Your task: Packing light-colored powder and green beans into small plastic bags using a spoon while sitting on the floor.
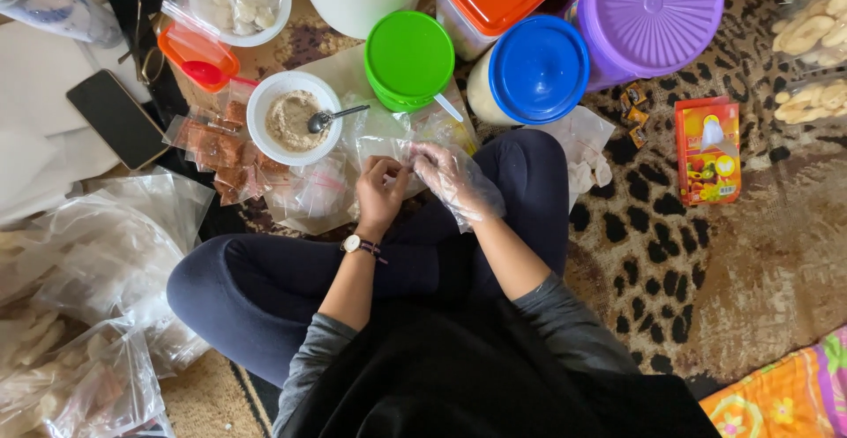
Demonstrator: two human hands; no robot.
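Looks about midway through a packing session. Both hands meet over the person's crossed legs, just below the white round bowl of pale brown powder (294, 118), which I'll use as the landmark. The bare left hand (379, 191) pinches the edge of a small clear plastic pouch (388, 149), and the right hand in a loose clear plastic glove (450, 178) grips the same pouch from the other side — both closed on it, neither loose.

Done, as far as I can judge: a scatter of small sealed sachets with reddish-brown filling (216, 147) lies left of and below the bowl. Left: the bowl is far from empty, and a metal spoon (331, 118) rests on its right rim.

The pouch lies just right of the bowl, long axis roughly left-right, stretched between the hands — can't tell which way its mouth faces.
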